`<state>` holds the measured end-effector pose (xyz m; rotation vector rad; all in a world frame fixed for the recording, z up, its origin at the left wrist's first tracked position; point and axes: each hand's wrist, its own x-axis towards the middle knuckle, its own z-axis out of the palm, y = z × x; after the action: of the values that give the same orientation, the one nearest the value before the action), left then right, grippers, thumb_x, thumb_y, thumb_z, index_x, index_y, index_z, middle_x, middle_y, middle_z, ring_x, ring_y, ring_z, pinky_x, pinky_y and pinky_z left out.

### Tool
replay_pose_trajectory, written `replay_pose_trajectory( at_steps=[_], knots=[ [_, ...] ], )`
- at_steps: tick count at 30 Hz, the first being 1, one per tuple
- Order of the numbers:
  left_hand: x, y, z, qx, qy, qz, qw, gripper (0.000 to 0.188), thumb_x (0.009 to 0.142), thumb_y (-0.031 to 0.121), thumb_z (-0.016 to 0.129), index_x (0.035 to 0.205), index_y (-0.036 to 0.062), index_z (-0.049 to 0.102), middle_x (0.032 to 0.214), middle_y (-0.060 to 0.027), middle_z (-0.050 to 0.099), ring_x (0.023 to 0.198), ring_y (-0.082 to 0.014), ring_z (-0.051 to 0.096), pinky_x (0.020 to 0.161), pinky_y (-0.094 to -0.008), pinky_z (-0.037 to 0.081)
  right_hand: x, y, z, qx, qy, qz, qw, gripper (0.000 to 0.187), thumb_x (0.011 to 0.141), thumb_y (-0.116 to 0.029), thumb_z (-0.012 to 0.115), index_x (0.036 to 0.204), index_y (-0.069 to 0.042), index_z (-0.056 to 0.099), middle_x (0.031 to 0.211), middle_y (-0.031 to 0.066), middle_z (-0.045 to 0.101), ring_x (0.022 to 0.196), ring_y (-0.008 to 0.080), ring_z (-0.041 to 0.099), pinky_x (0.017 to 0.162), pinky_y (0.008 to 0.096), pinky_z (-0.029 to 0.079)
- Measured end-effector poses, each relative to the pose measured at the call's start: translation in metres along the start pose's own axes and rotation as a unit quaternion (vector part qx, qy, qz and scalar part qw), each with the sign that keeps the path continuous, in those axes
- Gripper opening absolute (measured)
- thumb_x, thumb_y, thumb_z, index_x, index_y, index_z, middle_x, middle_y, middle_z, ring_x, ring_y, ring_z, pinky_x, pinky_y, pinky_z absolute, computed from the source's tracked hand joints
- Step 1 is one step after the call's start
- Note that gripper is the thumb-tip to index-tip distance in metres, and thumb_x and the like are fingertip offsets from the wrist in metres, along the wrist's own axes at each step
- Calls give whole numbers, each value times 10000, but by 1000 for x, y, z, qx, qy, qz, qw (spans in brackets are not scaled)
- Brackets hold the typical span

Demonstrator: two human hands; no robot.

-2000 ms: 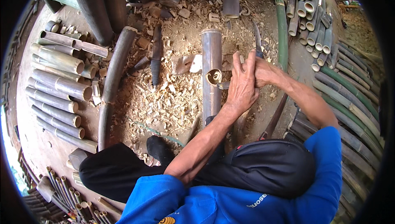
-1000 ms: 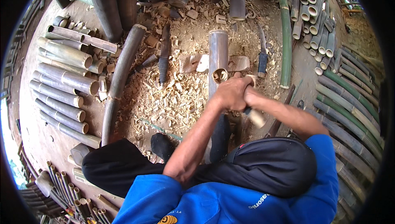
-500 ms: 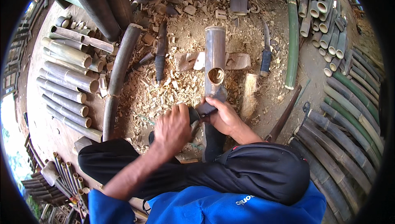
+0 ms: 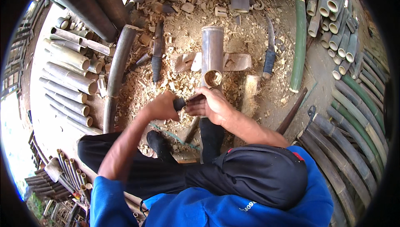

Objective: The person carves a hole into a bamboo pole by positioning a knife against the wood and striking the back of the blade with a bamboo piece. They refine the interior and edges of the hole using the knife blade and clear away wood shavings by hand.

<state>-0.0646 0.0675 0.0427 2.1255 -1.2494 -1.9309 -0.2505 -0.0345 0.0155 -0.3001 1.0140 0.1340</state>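
Observation:
A cut bamboo tube [image 4: 212,50] lies on flat wood pieces [image 4: 237,61], its open end [image 4: 213,78] facing me. Just below that end both my hands meet on a dark-handled tool [image 4: 180,103]. My left hand [image 4: 160,107] is closed around the handle. My right hand [image 4: 211,105] grips the tool's other part, fingers curled, right beside the tube's mouth. The tool's blade is mostly hidden under my right hand. My feet in dark socks [image 4: 210,133] rest on the chip-covered ground beneath the hands.
Two dark-handled knives [image 4: 268,56] [image 4: 157,56] lie either side of the tube, and a short pale stick [image 4: 251,94] is at its right. Cut bamboo sections [image 4: 68,75] are stacked left; long green and grey poles [image 4: 354,102] lie right. Wood chips [image 4: 175,81] cover the ground.
My hands left the tube's open end and drew toward my body. My left hand swung out left, then came back, and both now close on the dark-handled tool.

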Motion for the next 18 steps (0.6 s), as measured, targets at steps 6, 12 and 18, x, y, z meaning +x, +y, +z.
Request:
replay_pose_trajectory(
  at_steps=[6,12,18],
  knots=[
    [6,85,162,-244,260,-34,934,522,760,204,800,1062,-156,573,860,-336,682,844,-457,709,762,-502,581,-25,-51,-41,-391,22,51,919,337,944,-288,557,881,32,641,832,178,670,611,241,676,449,328,561],
    [-44,69,27,245,151,-25,957,215,799,92,732,956,-22,638,832,-212,719,839,-310,746,723,-413,602,-14,7,-30,92,-135,4,987,291,1009,-283,585,1099,-16,658,999,111,714,878,258,701,857,435,586],
    [-28,75,-65,329,64,68,940,171,679,80,709,842,32,695,876,-189,709,919,-376,699,776,-464,569,-9,17,3,267,-197,-63,941,326,1051,-219,495,1173,64,601,1086,200,699,983,305,703,930,441,585]
  ],
)
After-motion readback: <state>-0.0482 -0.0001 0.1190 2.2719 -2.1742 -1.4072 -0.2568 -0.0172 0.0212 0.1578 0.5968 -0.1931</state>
